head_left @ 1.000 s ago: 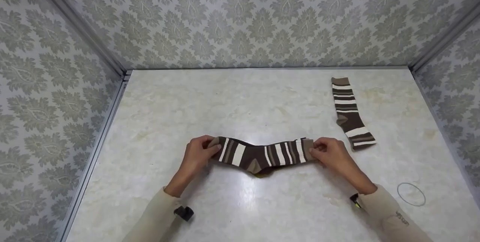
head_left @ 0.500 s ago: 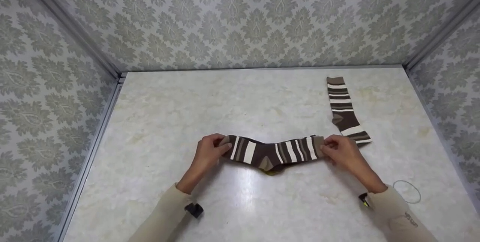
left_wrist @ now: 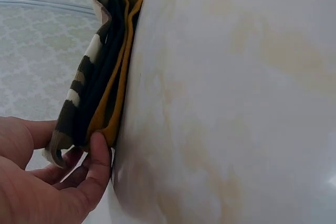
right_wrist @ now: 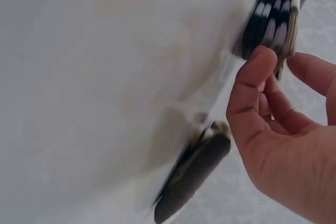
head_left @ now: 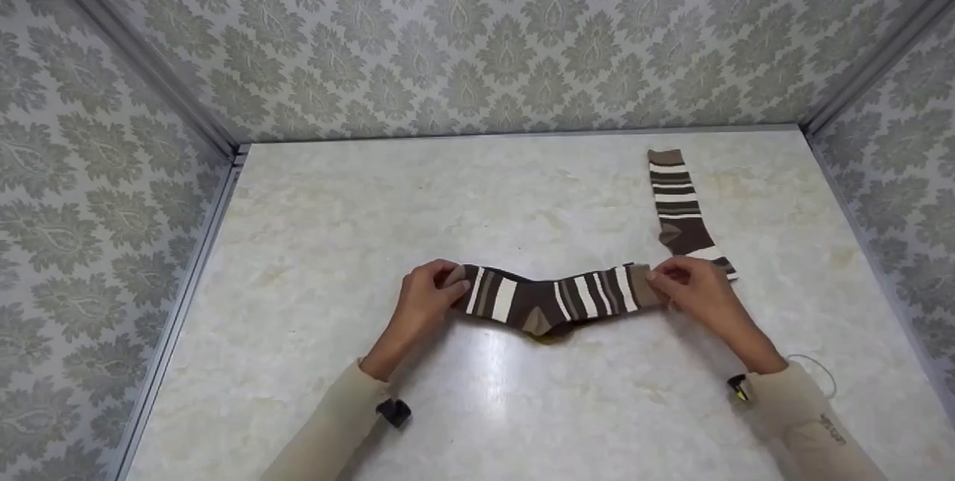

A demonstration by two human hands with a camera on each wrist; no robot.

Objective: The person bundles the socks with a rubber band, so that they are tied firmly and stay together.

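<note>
A striped brown, white and tan sock (head_left: pixel 533 298) lies across the middle of the table, on top of other socks. In the left wrist view, dark layers (left_wrist: pixel 100 85) and a mustard-yellow layer (left_wrist: pixel 122 85) show beneath it. My left hand (head_left: pixel 421 302) pinches the toe end, thumb on one face and fingers on the other. At the tan cuff end, my right hand (head_left: pixel 701 291) pinches the stack between thumb and fingers. A second striped sock (head_left: pixel 675 197) lies flat beyond the right hand, which hides part of its toe end.
A thin loop (head_left: pixel 817 359) lies on the marbled table (head_left: pixel 358 205) at the right, partly behind the right sleeve (head_left: pixel 809 421). Patterned walls (head_left: pixel 485 41) stand at the back and both sides. A dark, blurred shape (right_wrist: pixel 194 177) shows below the hand in the right wrist view.
Both hands and the sock stack have shifted right and slightly away across the table. The right hand now overlaps the lone sock's toe end in the head view. Both grips stay the same.
</note>
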